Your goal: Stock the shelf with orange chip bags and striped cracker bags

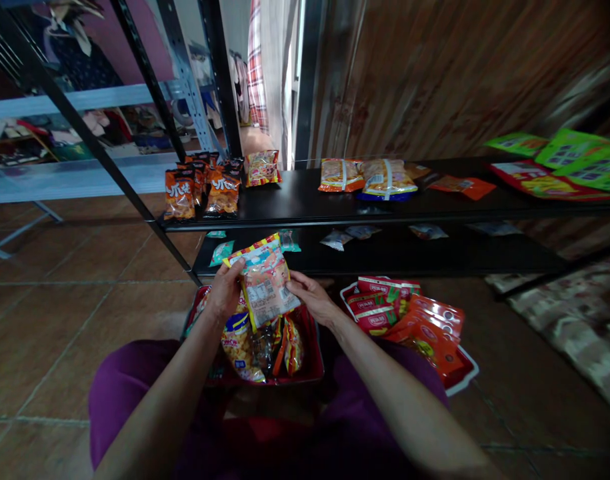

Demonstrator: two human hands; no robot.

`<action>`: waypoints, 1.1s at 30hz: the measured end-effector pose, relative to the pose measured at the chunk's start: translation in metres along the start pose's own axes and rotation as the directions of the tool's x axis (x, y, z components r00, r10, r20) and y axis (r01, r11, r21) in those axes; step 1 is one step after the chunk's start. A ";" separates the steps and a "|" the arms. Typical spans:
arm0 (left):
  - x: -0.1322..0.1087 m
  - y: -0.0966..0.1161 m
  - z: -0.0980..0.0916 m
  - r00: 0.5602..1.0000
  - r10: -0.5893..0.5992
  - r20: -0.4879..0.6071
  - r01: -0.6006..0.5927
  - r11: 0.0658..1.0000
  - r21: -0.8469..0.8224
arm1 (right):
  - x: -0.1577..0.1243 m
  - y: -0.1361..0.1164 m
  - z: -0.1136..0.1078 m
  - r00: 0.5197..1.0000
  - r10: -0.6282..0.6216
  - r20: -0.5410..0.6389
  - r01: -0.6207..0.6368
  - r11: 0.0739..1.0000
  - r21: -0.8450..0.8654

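Note:
Both my hands hold one snack bag [265,283], pale pink with yellow-and-red edging, its printed label side turned up. My left hand [227,288] grips its left edge and my right hand [309,293] pinches its right edge. Beneath the bag is a red basket [319,353] filled with snack packets, among them a blue-and-yellow popcorn-like bag [241,343] and a red-and-yellow packet [293,347]. The held bag hides part of the basket's contents.
Ahead, a black shelf [295,203] carries orange snack bags [223,193], a small patterned packet [263,168], clear-fronted bags [389,179] and green packets [579,160]. Small packets lie on the lower shelf [375,260]. A white-rimmed basket [472,370] of red and orange packets stands right.

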State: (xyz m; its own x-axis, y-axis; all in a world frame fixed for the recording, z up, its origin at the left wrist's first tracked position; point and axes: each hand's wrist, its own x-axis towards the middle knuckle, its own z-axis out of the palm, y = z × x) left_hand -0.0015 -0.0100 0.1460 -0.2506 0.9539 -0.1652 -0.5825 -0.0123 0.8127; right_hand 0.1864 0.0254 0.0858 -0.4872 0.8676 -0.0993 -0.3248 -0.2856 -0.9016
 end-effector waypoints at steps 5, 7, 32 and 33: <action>0.003 0.000 0.002 0.992 -0.082 -0.097 0.070 0.991 -0.113 | 0.001 -0.002 0.001 1.000 0.008 -0.027 -0.007 0.999 0.036; 0.007 0.003 0.001 0.972 -0.174 -0.155 0.146 0.973 -0.176 | 0.001 -0.004 -0.001 0.999 0.029 -0.028 -0.026 0.996 0.088; 0.026 -0.001 -0.010 0.916 -0.265 -0.301 0.166 0.934 -0.317 | 0.008 0.008 -0.016 0.997 0.058 -0.053 -0.056 0.998 0.037; 0.028 -0.001 -0.009 0.916 -0.271 -0.297 0.173 0.932 -0.319 | 0.009 0.009 -0.016 0.996 0.034 -0.081 -0.036 0.999 -0.012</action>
State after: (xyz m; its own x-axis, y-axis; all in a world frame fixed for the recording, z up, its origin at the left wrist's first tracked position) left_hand -0.0147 0.0141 0.1357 -0.3009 0.7878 -0.5374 -0.8325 0.0579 0.5510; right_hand 0.1923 0.0374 0.0702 -0.4305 0.8875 -0.1643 -0.2974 -0.3113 -0.9026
